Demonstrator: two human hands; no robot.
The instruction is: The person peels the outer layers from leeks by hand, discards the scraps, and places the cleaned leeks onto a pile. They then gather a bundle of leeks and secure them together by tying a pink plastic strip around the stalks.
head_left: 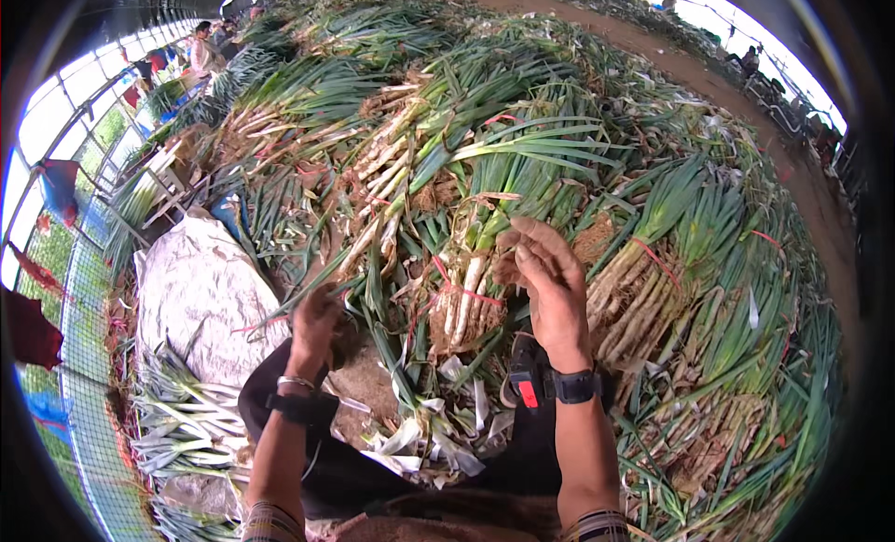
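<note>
My right hand [552,295] is raised just right of a bundle of leeks [463,295] with white stalks and dirty roots, bound with red string [475,293]. Its fingers are bent and spread from the thumb, and nothing shows between them. Over on the left, my left hand [315,326] is smeared by motion and its fingertips are dark. It hovers beside the right edge of a whitish sack [200,276], close to some long green leaves [373,295]. Whether it grips anything cannot be made out.
Heaps of leeks [345,85] stretch away ahead, with tied bundles [643,272] at the right. Trimmed white leeks [191,421] lie at the lower left. Peeled scraps [438,439] litter the ground between my legs. Netting [98,356] runs along the left; another person [200,53] is far off.
</note>
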